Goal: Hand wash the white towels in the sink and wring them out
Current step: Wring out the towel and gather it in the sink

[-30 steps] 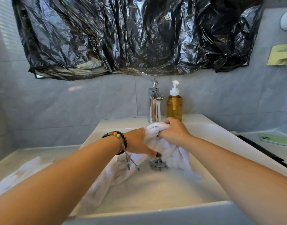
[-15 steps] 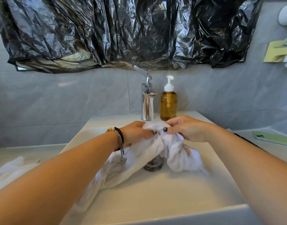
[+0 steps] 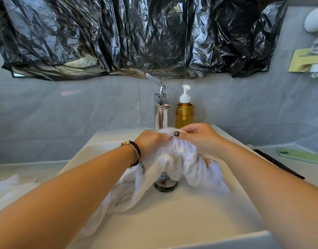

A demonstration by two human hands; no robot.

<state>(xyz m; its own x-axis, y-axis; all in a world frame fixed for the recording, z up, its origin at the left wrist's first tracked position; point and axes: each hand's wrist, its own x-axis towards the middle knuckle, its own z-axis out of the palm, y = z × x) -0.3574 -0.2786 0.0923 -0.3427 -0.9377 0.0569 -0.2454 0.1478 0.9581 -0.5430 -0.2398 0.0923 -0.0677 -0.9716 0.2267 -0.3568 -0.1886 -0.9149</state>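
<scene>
Both hands, left hand (image 3: 151, 141) and right hand (image 3: 202, 139), clench the bunched white towel (image 3: 174, 159) under the running tap (image 3: 160, 105); its tail trails across the sink (image 3: 172, 216) basin, over the drain (image 3: 165, 183).

Probably bathroom: sink (image 3: 172, 221), faucet (image 3: 160, 105)

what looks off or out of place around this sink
The black plastic sheeting is stretched across the wall above the faucet, apparently covering a mirror; a sliver shows at its lower left edge. A green phone lies on the counter right of the sink, near running water.
</scene>
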